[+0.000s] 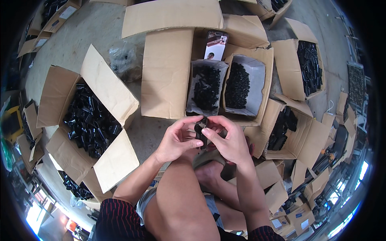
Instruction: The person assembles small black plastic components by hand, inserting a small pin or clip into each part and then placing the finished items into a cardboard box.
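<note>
Both hands meet in the middle of the view, above my bent legs. A small, glossy black part (pixel 200 129), which looks like plastic, is between them. My left hand (pixel 177 139) grips its left side with thumb and fingers. On the other side, my right hand (pixel 230 140) pinches it, thumb across its face. Just beyond stand two grey bins, the left bin (pixel 222 69) and the right bin (pixel 258 76), set in an open carton (pixel 267 76). Small black pieces (pixel 206 86) fill part of the left one; smaller black pieces (pixel 237 86) lie in the right.
To the left, an open carton (pixel 116 82) holds a heap of black parts (pixel 90 120). More cartons of black parts stand at right, one carton (pixel 309 130) nearest my right arm. A phone (pixel 215 46) leans behind the bins. Clear plastic bag (pixel 122 58) lies on the concrete floor.
</note>
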A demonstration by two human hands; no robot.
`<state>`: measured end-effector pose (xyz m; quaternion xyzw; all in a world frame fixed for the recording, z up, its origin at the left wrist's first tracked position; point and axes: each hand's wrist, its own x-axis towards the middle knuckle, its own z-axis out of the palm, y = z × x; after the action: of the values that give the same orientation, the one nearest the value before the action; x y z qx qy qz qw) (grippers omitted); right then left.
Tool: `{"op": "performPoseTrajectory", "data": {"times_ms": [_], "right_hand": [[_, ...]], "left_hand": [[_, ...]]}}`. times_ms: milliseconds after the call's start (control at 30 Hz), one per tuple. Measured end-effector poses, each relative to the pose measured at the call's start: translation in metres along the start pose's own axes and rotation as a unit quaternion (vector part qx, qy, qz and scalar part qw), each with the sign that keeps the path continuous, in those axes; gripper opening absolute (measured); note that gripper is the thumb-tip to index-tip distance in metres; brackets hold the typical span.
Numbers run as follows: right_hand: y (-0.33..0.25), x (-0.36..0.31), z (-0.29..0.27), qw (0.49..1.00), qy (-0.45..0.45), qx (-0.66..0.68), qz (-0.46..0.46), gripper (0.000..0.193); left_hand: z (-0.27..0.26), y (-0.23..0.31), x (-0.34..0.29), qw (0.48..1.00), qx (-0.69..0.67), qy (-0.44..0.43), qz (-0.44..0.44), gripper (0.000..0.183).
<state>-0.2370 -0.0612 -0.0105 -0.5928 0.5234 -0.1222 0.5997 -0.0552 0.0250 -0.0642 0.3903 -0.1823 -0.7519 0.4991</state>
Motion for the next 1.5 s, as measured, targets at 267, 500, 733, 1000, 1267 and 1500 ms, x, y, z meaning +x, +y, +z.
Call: {"op": "performPoseTrajectory", "data": {"times_ms": [267, 500, 733, 1000, 1267, 1500], "right_hand": [[-0.013, 0.007, -0.012, 0.981, -0.077, -0.16, -0.079, 0.043], [0.0, -0.001, 0.006, 0.997, 0.001, 0.033, -0.074, 0.043], [0.001, -0.005, 0.011, 0.994, 0.021, 0.019, -0.105, 0.043], [-0.006, 0.001, -0.006, 0.982, 0.016, -0.046, -0.183, 0.04], [-0.01, -0.019, -0.016, 0.986, -0.083, 0.0, -0.142, 0.044], [-0.03, -0.005, -0.019, 0.969, -0.147, -0.06, -0.19, 0.047]], "left_hand": [[-0.004, 0.018, -0.005, 0.955, 0.289, -0.016, 0.067, 0.066], [0.005, 0.013, -0.005, 0.984, 0.166, 0.026, 0.059, 0.071], [0.005, 0.019, -0.01, 0.973, 0.21, 0.018, 0.093, 0.069], [0.01, 0.025, 0.001, 0.919, 0.347, -0.009, 0.189, 0.06], [0.019, 0.01, -0.014, 0.967, 0.201, 0.009, 0.153, 0.058], [0.011, 0.014, -0.027, 0.993, 0.048, 0.011, 0.111, 0.061]]}}
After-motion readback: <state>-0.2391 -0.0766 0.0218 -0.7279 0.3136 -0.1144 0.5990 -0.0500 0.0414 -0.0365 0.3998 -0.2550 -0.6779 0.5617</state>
